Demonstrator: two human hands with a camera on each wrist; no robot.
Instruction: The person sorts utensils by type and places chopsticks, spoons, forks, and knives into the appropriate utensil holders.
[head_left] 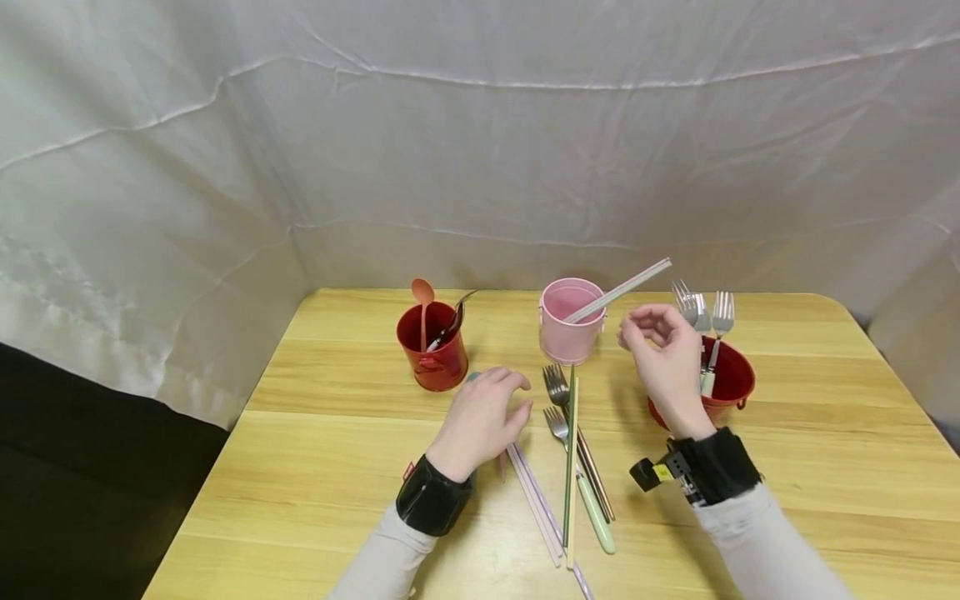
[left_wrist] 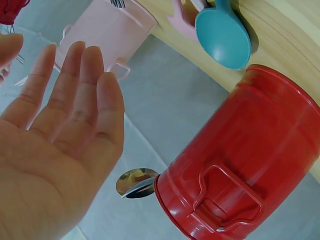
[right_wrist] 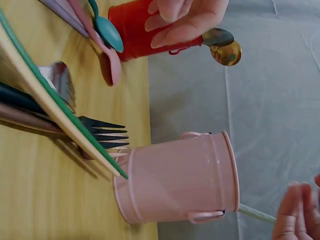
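My left hand hovers with relaxed fingers over a teal spoon and a pink spoon; in the head view it mostly covers them. Its palm shows bare in the left wrist view. Loosely bent, the fingers of my right hand hold nothing, between the pink bucket and the right red bucket. Pale chopsticks lean out of the pink bucket. Several forks stand in the right red bucket, partly behind that hand.
The left red bucket holds a coral spoon and metal spoons. Between my arms lie a green chopstick, a cream chopstick, purple chopsticks, a green-handled fork and dark forks. Grey cloth hangs behind the table.
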